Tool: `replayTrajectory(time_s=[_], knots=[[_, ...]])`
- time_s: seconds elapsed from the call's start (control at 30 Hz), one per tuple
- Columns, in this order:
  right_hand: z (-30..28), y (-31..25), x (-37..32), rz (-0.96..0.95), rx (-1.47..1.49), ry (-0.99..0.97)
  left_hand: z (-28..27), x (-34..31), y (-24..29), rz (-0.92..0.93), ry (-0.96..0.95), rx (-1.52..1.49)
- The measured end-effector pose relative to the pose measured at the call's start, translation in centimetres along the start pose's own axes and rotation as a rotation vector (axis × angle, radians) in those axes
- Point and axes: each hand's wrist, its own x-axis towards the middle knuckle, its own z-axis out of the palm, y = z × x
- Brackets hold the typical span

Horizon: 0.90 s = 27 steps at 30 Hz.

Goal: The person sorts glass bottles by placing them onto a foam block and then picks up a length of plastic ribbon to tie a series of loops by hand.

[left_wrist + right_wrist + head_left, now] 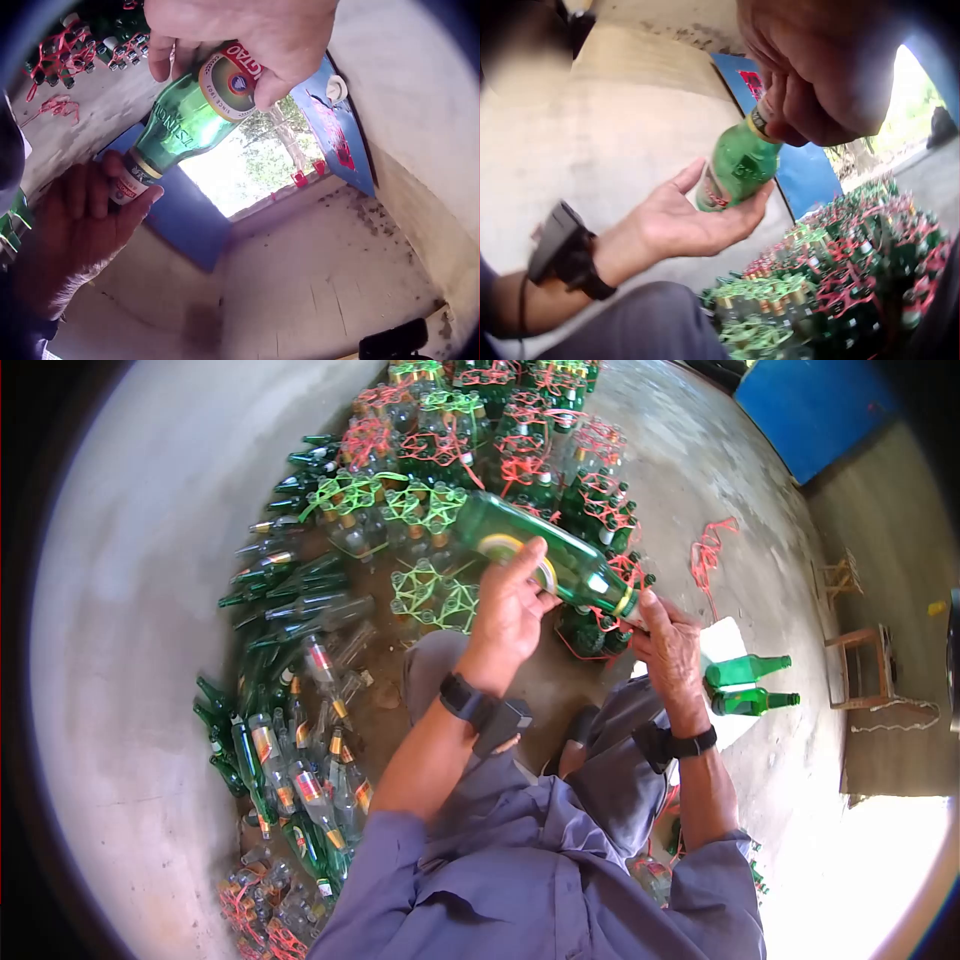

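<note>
A green glass beer bottle (585, 565) lies tilted across both hands in front of the person. Its body is held by the left hand (510, 610), thumb over the label side and fingers beneath. At the neck, the right hand (668, 645) grips the bottle with thumb and fingers, partly covering the mouth end. In the left wrist view the oval body label (236, 84) and the neck label (131, 184) both show. From the right wrist, the left palm (682, 225) appears under the bottle's body.
Bundles of bottles tied with red and green string (430, 510) stand ahead. Loose green and clear bottles (300, 760) lie piled along the left wall. To the right, two green bottles (745, 685) lie by a white sheet (725, 640), with red string (708, 555) on the floor beyond.
</note>
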Motion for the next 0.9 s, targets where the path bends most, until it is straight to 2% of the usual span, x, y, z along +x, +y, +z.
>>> replayTrajectory(time_s=[0.07, 0.17, 0.3, 0.37, 0.47, 0.57, 0.6, 0.67, 0.7, 0.77, 0.83, 0.9], knots=[[0.8, -0.1, -0.2, 0.011, 0.116, -0.047, 0.6, -0.4, 1.4, 0.054, -0.022, 0.067], [-0.7, -0.3, 0.4, 0.085, 0.163, -0.004, -0.7, 0.5, 0.0, 0.006, -0.048, 0.126], [-2.8, -2.4, 1.1, 0.069, 0.071, 0.148, -1.9, -0.4, -0.6, -0.151, -0.083, 0.230], [-5.0, -3.4, 1.6, 0.051, -0.003, 0.197, -2.1, -1.7, -0.2, -0.117, -0.090, 0.415], [-8.7, -5.0, 2.0, -0.038, -0.296, 0.328, -3.1, -3.3, 1.0, -0.049, -0.063, 0.602], [-13.1, -6.1, 2.6, -0.011, -0.476, 0.400, -3.6, -5.1, 2.5, 0.040, -0.024, 0.733], [-14.5, -6.3, 2.8, -0.009, -0.479, 0.405, -3.7, -5.6, 2.8, 0.090, 0.002, 0.804], [-17.3, -6.4, 3.4, -0.007, -0.726, 0.401, -3.7, -6.5, 2.8, 0.135, 0.006, 0.840], [-19.3, -5.8, 4.0, -0.006, -0.731, 0.406, -3.8, -6.8, 2.6, 0.185, 0.014, 0.877], [-22.5, -4.0, 5.3, -0.135, -1.119, 0.410, -4.2, -7.0, 2.3, 0.187, -0.012, 0.869], [-22.9, -4.3, 5.2, -0.085, -1.214, 0.408, -4.3, -7.1, 2.2, 0.169, -0.092, 0.922], [-25.1, -2.7, 5.9, -0.160, -1.398, 0.382, -4.4, -6.9, 2.2, 0.171, -0.107, 0.917]])
